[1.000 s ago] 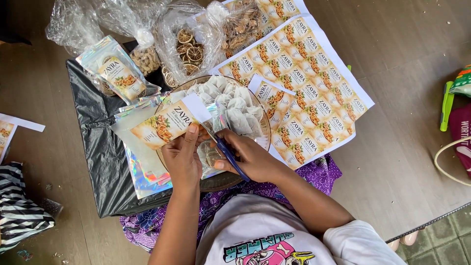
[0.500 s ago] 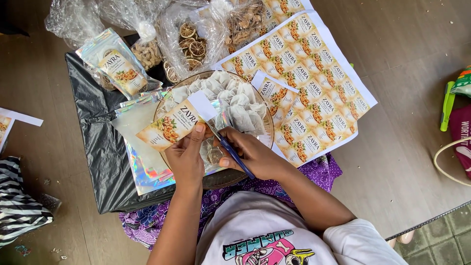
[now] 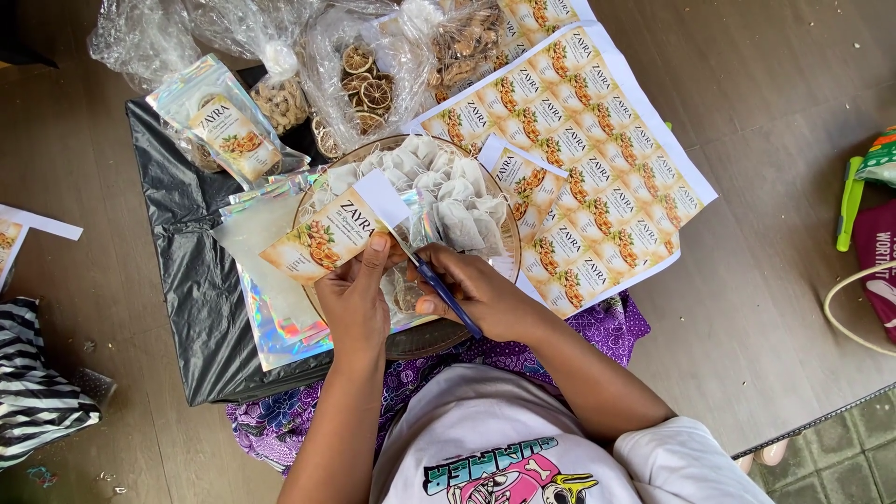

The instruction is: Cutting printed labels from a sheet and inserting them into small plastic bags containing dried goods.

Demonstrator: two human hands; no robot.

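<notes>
Over the basket of tea bags, the left hand pinches a label sticker; the right hand grips a blue craft knife, which should lift the backing gently beside the thumb.

Take the round woven tray as your landmark. Behind it you see a clear bag of dried citrus slices. To its right lies a sheet of printed labels. To its far left sits a striped cloth. Under it spreads a black plastic sheet.
</notes>
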